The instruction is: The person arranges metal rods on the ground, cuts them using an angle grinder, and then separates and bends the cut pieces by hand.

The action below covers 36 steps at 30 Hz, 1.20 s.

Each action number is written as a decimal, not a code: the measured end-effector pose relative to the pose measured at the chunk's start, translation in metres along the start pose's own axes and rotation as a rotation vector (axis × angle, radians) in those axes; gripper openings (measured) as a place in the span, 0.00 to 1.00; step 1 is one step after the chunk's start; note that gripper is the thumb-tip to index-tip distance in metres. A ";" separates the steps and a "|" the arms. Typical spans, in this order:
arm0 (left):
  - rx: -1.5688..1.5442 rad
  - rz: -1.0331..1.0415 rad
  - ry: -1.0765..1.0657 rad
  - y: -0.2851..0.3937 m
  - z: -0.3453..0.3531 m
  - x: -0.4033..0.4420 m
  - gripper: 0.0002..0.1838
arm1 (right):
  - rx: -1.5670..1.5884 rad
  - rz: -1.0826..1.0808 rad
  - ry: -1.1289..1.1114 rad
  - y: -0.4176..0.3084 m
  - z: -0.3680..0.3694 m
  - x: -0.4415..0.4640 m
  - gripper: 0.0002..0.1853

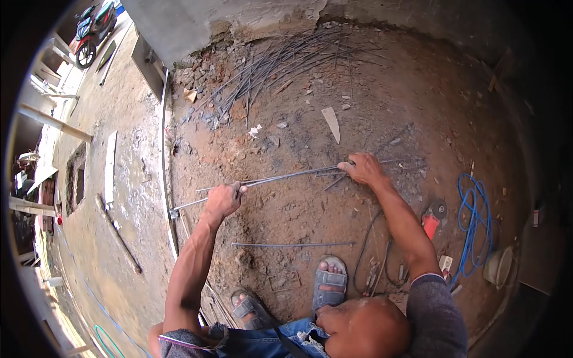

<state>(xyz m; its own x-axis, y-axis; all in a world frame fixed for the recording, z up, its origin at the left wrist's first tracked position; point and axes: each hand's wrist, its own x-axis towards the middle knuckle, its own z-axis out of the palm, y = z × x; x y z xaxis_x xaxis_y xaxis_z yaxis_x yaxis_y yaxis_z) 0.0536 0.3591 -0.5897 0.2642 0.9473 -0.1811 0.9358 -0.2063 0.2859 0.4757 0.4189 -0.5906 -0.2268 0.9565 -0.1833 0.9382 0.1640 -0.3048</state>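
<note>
Thin steel rods (289,175) stretch between my two hands, just above the dirt. My left hand (223,200) is closed round them near their left end. Over on the right, my right hand (364,169) grips the same rods, with thumb and fingers bent round them. A few more rod ends show under and beyond the right hand, lying on the ground. One separate rod (292,244) lies on the soil in front of my sandalled feet. The exact number of rods in my hands cannot be made out.
A heap of cut rods (286,62) lies by the wall. A red angle grinder (431,219) and coiled blue cable (476,218) are at right. Pliers-like tools (371,275) lie near my foot. A long metal bar (164,137) runs along the left; a motorbike (89,36) stands beyond.
</note>
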 end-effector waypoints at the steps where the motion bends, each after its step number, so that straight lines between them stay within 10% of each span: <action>1: -0.006 -0.028 -0.009 0.002 -0.001 0.000 0.21 | -0.005 0.016 0.009 -0.002 0.001 0.001 0.31; 36: -0.100 -0.485 0.179 0.055 -0.046 -0.032 0.17 | -0.038 -0.002 0.171 -0.054 -0.035 0.064 0.32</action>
<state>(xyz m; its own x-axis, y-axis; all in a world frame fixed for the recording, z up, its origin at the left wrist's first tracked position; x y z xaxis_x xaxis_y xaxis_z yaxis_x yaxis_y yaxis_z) 0.0857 0.3288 -0.5247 -0.2458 0.9570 -0.1540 0.9113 0.2823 0.2996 0.4192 0.4799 -0.5529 -0.1835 0.9828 -0.0204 0.9479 0.1714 -0.2685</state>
